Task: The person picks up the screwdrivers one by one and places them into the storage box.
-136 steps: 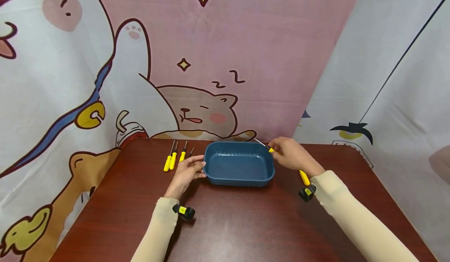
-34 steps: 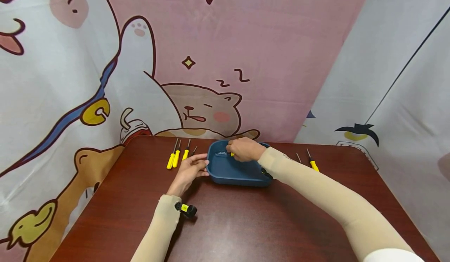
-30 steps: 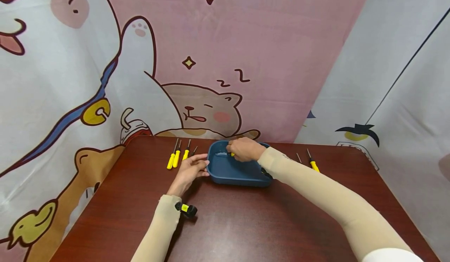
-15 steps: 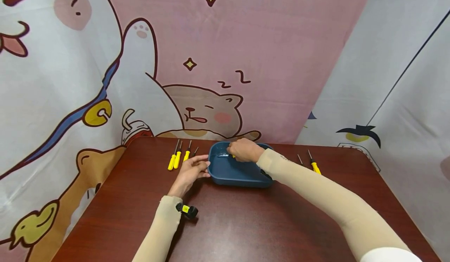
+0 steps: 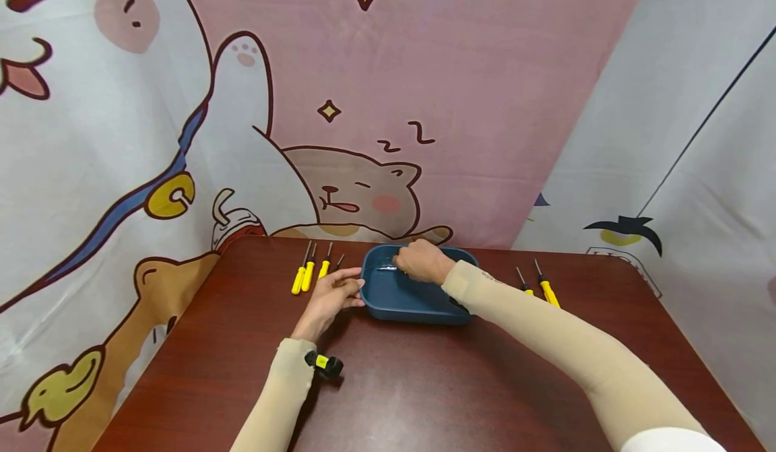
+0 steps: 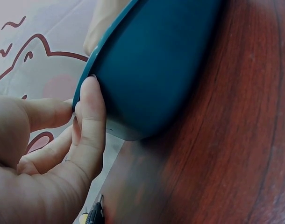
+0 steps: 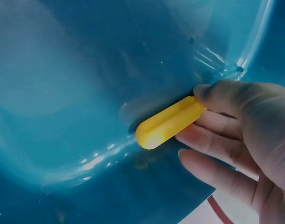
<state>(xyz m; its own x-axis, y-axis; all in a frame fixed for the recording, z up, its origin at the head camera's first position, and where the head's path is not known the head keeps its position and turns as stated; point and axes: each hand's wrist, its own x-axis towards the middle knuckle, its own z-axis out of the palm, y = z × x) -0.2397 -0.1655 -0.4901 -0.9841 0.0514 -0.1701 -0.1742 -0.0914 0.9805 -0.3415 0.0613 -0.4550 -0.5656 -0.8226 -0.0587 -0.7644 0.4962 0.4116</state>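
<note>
A dark blue rectangular basin (image 5: 412, 297) stands on the table near its back edge. My left hand (image 5: 327, 302) pinches the basin's left rim; in the left wrist view the thumb and a finger meet at the edge of the basin (image 6: 147, 70). My right hand (image 5: 422, 262) reaches inside, towards the back left. The right wrist view shows it holding a screwdriver by its yellow handle (image 7: 168, 123), low against the basin's inner side. The hand covers the screwdriver's shaft.
Several yellow-handled screwdrivers (image 5: 308, 275) lie left of the basin, the nearest partly behind my left hand. To the right, two more screwdrivers (image 5: 547, 292) lie beyond my right forearm. A cartoon-printed curtain (image 5: 473, 102) hangs behind the brown table (image 5: 400, 384).
My right hand has carried the screwdriver from the basin's right rim down into its back left part. Over the last second it has barely moved. The left hand stays on the rim.
</note>
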